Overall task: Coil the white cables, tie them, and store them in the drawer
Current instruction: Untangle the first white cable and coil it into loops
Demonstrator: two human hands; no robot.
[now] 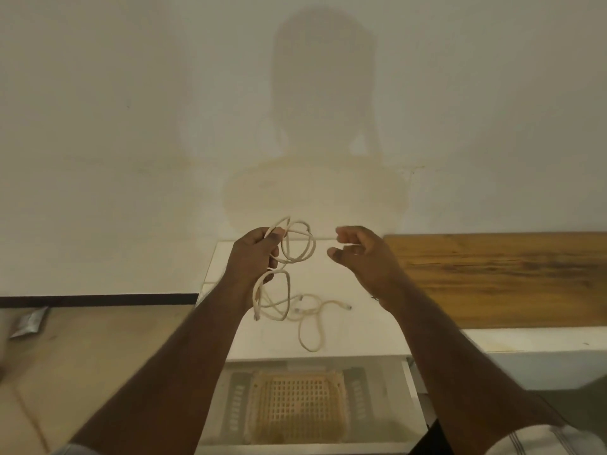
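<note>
**Left hand holds cable loops above the counter, right hand open beside it**

In the middle of the frame the left hand (259, 254) is closed around several loops of white cable (297, 244). Its fingers (274, 236) pinch the loops at the top, and one round loop stands out to the right of the hand. More cable hangs below the hand and trails down onto the white counter (345, 290), where the loose rest lies in slack curves just under centre, one plug end (348, 307) pointing right.

The right hand (361, 254) hovers just right of the loops, apart from them. It is half open, thumb and fingers curled toward each other, and whether a thin strand passes between them cannot be told.

At the bottom centre, below the counter's front edge, a drawer (412, 389) stands open. Inside lies a tan grid-patterned basket (295, 408) with dark slotted parts on either side.

To the right a wooden board (509, 274) lies along the wall. At the left edge a silvery packet (29, 323) lies on the floor.
</note>
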